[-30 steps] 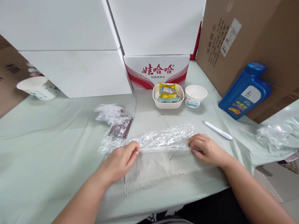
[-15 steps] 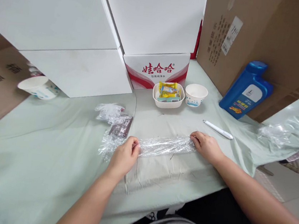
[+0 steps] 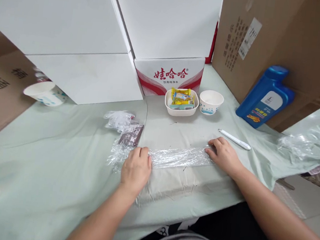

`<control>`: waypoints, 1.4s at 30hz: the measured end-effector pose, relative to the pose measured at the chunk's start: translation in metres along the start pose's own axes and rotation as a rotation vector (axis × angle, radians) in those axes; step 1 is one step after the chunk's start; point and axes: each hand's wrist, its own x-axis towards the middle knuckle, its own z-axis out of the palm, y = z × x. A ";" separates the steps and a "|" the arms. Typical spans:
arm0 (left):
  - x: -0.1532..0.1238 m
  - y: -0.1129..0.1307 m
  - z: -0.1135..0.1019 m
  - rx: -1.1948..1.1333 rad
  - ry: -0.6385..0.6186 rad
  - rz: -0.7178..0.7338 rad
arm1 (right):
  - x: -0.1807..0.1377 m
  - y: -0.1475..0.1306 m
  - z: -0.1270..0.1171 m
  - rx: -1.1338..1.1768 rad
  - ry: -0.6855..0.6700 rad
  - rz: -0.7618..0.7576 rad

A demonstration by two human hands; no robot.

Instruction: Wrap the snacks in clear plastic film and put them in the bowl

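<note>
A crinkled strip of clear plastic film (image 3: pixel 183 157) lies stretched across the cloth between my two hands. At its left end, my left hand (image 3: pixel 136 167) faces knuckles up, its fingers curled down over the film and the fingertips hidden. My right hand (image 3: pixel 225 154) holds the other end, thumb and fingers close together at the edge. Just past my left hand, a dark reddish-brown flat piece (image 3: pixel 131 134) lies among bunched clear wrap (image 3: pixel 119 120). A white pen-shaped cutter (image 3: pixel 234 139) rests beyond my right hand.
At the back stand a white tub (image 3: pixel 180 111) of small wrapped packets and a paper bowl (image 3: pixel 211 102). A blue bottle (image 3: pixel 263 99) leans by a brown carton (image 3: pixel 272 44). White boxes (image 3: pixel 84 76) wall the rear; another paper bowl (image 3: pixel 47 93) sits left.
My left hand has turned from a pinch to knuckles up over the film's end. The film looks flatter and wider. The right fingers have loosened slightly, and the view has shifted a little.
</note>
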 end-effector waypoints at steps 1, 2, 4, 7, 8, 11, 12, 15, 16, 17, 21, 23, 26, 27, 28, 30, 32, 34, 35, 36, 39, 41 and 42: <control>0.000 0.000 -0.002 0.019 0.052 0.019 | 0.000 0.003 -0.001 0.036 -0.013 -0.014; -0.001 0.000 -0.003 0.028 0.098 0.042 | 0.001 0.004 -0.002 0.065 -0.026 -0.028; -0.004 0.003 -0.006 -0.008 0.157 0.114 | 0.001 0.005 -0.005 0.120 -0.044 -0.062; -0.010 0.014 -0.006 -0.175 0.128 0.330 | 0.000 0.001 -0.013 0.294 -0.086 -0.086; -0.013 0.018 -0.004 -0.220 0.095 0.398 | -0.001 -0.001 -0.016 0.398 -0.123 -0.074; -0.020 0.027 0.001 -0.262 -0.019 0.506 | -0.009 -0.007 -0.032 0.755 -0.310 -0.034; -0.022 0.029 0.003 -0.266 -0.059 0.527 | -0.012 -0.009 -0.038 0.850 -0.388 -0.055; -0.024 0.029 0.004 -0.309 -0.177 0.638 | -0.019 -0.017 -0.059 1.013 -0.670 -0.219; -0.024 0.029 0.004 -0.326 -0.219 0.691 | -0.019 -0.021 -0.065 1.041 -0.792 -0.277; -0.024 0.028 0.004 -0.340 -0.257 0.740 | -0.018 -0.025 -0.070 1.065 -0.918 -0.318; -0.022 0.027 0.000 -0.375 -0.354 0.845 | -0.001 -0.045 -0.074 1.289 -1.184 -0.291; -0.021 0.027 -0.002 -0.407 -0.359 0.841 | 0.015 -0.056 -0.064 1.431 -1.125 -0.184; -0.021 0.027 -0.005 -0.458 -0.360 0.813 | 0.043 -0.072 -0.037 1.533 -1.030 0.042; -0.021 0.027 -0.005 -0.466 -0.362 0.803 | 0.052 -0.077 -0.027 1.534 -1.017 0.116; -0.021 0.027 -0.005 -0.470 -0.364 0.797 | 0.060 -0.080 -0.017 1.526 -1.001 0.184; -0.021 0.027 -0.005 -0.475 -0.367 0.790 | 0.071 -0.085 0.001 1.503 -0.968 0.294; -0.021 0.026 -0.004 -0.477 -0.372 0.782 | 0.077 -0.087 0.014 1.498 -0.956 0.354; -0.021 0.026 -0.003 -0.474 -0.381 0.774 | 0.078 -0.087 0.022 1.542 -0.957 0.351; -0.022 0.026 -0.002 -0.471 -0.384 0.771 | 0.078 -0.087 0.026 1.582 -0.939 0.327; -0.022 0.026 -0.002 -0.470 -0.384 0.770 | 0.078 -0.086 0.028 1.624 -0.902 0.293; -0.022 0.027 -0.001 -0.473 -0.377 0.773 | 0.079 -0.083 0.031 1.677 -0.648 0.211; -0.023 0.027 -0.001 -0.471 -0.376 0.776 | 0.079 -0.079 0.026 1.599 -0.448 0.170; -0.022 0.027 -0.001 -0.469 -0.377 0.776 | 0.078 -0.077 0.022 1.531 -0.382 0.131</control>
